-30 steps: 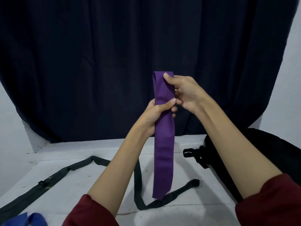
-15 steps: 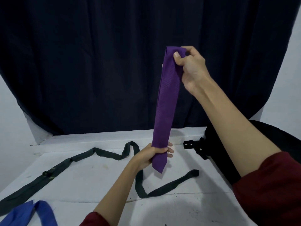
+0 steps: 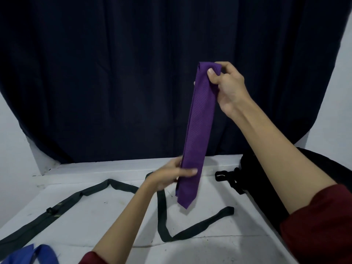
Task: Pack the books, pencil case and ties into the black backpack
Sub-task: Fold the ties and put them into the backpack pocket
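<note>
backpack [image 3: 266, 178] at right edge of table [image 3: 95, 216], dark tie [image 3: 91, 193] loose across it. purple tie [image 3: 200, 130] hangs doubled mid-scene. right hand [image 3: 228, 86] pinches the top fold, left hand [image 3: 169, 176] grips near the tip. best: keep edges aligned, fold tip up again.

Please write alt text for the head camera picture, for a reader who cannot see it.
Two hands hold a folded purple striped tie upright above a white table: the right hand pinches its top, the left hand grips near its bottom. A dark green tie lies on the table, a black backpack at right.
</note>
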